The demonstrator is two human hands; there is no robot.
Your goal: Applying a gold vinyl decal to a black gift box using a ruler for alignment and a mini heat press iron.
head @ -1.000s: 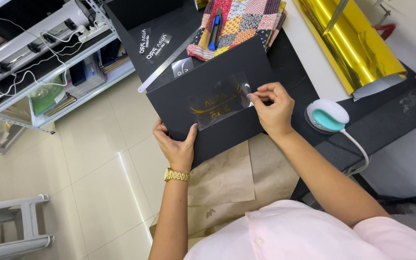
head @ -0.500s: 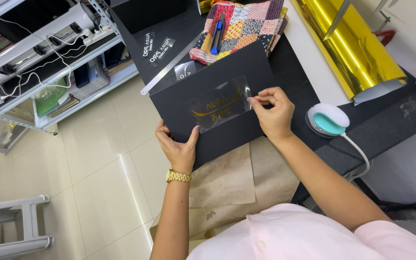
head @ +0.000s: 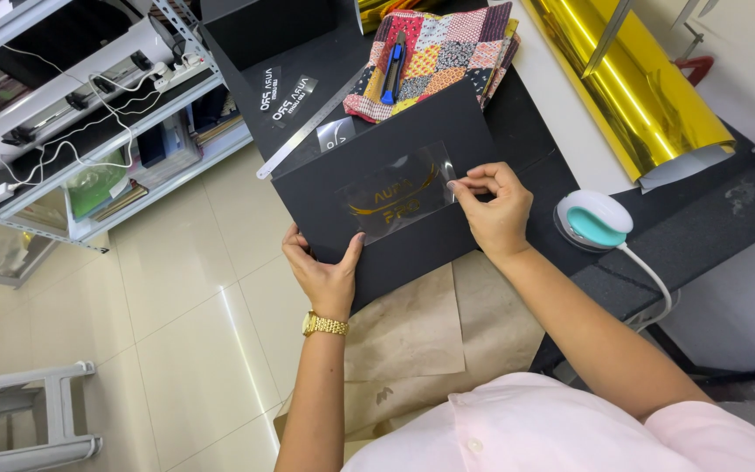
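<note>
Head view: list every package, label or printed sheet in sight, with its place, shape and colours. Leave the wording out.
Black box panel: held in front by left hand; flat, rectangular, matte black.
Clear film: on that panel, right hand pinching its right edge; rectangular, transparent, gold lettering and swoosh.
Black box: farther back on the table; black with white lettering.
Gold foil roll: upper right; shiny gold, white backing.

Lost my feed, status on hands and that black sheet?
Left hand grips black sheet edge. Right hand pinches clear film corner. Nothing blocking.
</note>
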